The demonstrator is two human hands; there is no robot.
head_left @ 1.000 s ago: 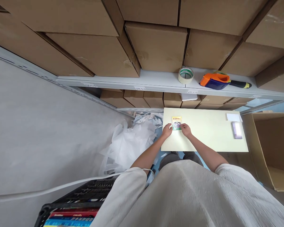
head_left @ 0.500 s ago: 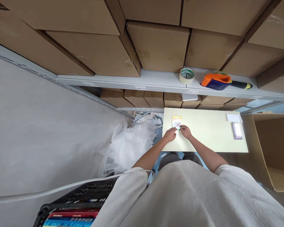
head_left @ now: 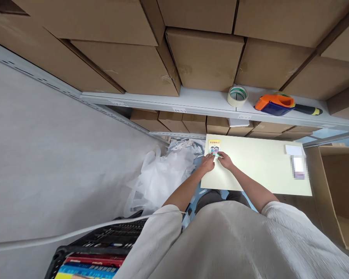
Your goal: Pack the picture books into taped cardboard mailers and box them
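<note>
A small booklet (head_left: 215,143) with a yellow top and cartoon figures on its cover lies near the left end of the pale tabletop (head_left: 258,166). My left hand (head_left: 208,163) rests at its lower left, fingers stretched out over the bottom edge. At the lower right corner, my right hand (head_left: 225,160) has its fingers closed on the booklet's edge. The fingers cover part of the bottom of the cover.
Cardboard boxes (head_left: 205,58) fill the shelf above the table. On the shelf edge sit a tape roll (head_left: 237,96) and an orange-and-blue tape dispenser (head_left: 275,105). An open carton (head_left: 322,186) stands right, white plastic wrap (head_left: 159,178) left. A black crate (head_left: 64,252) holds books.
The view has shifted slightly. My left fingers lie flatter on the booklet's lower edge, and more of its cover shows between my hands. The right hand stays at the lower right corner.
</note>
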